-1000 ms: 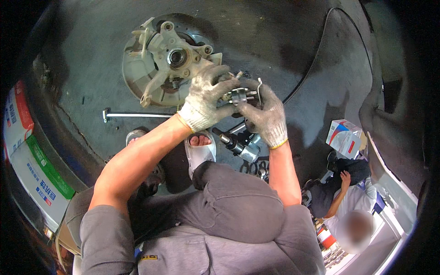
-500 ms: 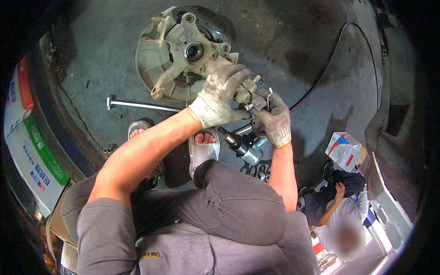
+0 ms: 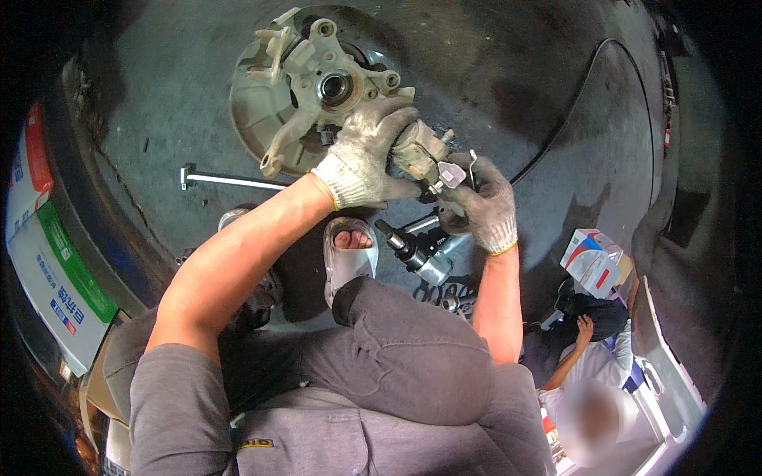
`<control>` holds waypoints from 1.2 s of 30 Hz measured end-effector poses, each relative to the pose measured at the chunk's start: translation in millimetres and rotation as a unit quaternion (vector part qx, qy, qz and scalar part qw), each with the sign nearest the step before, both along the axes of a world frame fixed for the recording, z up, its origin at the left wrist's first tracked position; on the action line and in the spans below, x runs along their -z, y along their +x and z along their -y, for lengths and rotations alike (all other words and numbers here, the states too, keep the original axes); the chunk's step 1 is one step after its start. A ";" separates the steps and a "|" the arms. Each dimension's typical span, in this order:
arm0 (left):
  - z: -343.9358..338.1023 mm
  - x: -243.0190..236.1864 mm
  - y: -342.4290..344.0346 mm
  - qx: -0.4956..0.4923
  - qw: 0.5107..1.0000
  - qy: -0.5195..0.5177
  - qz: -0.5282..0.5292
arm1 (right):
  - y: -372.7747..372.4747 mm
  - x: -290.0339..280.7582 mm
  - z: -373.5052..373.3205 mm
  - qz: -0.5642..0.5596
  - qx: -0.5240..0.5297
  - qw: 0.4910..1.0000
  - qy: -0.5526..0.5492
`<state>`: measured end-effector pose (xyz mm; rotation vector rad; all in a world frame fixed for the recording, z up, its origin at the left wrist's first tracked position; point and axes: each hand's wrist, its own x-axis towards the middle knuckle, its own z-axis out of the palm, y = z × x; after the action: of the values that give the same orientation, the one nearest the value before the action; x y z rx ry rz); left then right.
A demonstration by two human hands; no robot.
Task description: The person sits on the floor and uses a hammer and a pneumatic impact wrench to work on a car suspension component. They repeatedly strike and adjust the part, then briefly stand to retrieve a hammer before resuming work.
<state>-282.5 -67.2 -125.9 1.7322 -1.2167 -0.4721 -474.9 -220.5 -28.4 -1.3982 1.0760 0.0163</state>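
Observation:
A grimy steering knuckle (image 3: pixel 305 119) lies on the floor with its round hub, brake disc and pale dust shield (image 3: pixel 250 111). Against its near right side is a dirty brake caliper (image 3: pixel 418 149). My left hand (image 3: pixel 369 147), in a soiled white work glove, curls over the caliper's left side, thumb low. At the caliper's near right end, my gloved right hand (image 3: pixel 486 205) closes its fingers around a small grey metal plate (image 3: pixel 452 174) with a thin bent clip (image 3: pixel 473 163) beside it. The glove hides how far the plate reaches into the hand.
A long-handled wrench (image 3: pixel 230 182) lies left of my feet. Below my hands are a power impact wrench (image 3: pixel 429 260) and several loose sockets. A black hose (image 3: pixel 571 111) curves across the right floor. Cartons (image 3: pixel 67 278) stand at left; a person (image 3: pixel 587 357) crouches at lower right beside a box (image 3: pixel 591 258).
My right hand has shifted slightly right, the plate and clip with it. My left hand has slid a little left and up, so more of the caliper shows.

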 end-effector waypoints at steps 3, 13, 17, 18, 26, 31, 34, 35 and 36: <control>1.3 0.2 0.9 -0.009 1.000 -0.007 0.002 | 5.3 -2.8 8.2 0.012 -0.039 0.999 -0.014; 7.6 3.3 -2.1 -0.026 0.998 -0.048 0.012 | 11.2 -11.0 19.7 -0.020 -0.068 0.997 -0.014; 10.0 4.0 -5.6 -0.040 0.997 -0.063 0.013 | 11.1 -12.2 20.0 -0.031 -0.053 0.998 -0.004; 10.2 3.8 -6.3 -0.042 0.997 -0.062 0.013 | 11.1 -12.1 20.6 -0.037 -0.049 0.998 0.003; 11.4 3.9 -9.7 -0.059 0.996 -0.061 0.017 | 5.8 -6.4 22.7 -0.018 -0.063 0.998 -0.015; 11.0 -3.7 -2.9 -0.035 0.999 -0.035 0.022 | 4.3 -0.9 26.2 0.001 -0.047 0.999 0.022; 11.4 -17.6 10.4 0.018 0.997 0.022 0.075 | 2.6 -1.3 27.8 -0.009 -0.063 0.998 0.010; 13.0 -23.7 14.2 0.043 0.992 0.058 0.104 | 2.6 -1.5 28.1 -0.009 -0.062 0.998 0.008; 16.2 -29.2 19.3 0.075 0.982 0.102 0.139 | 2.8 -1.6 28.3 0.000 -0.063 0.998 0.007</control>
<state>-263.2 -83.4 -96.7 1.9358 -1.5510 -0.4673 -472.1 -248.7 -26.9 -1.4516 0.9845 0.1148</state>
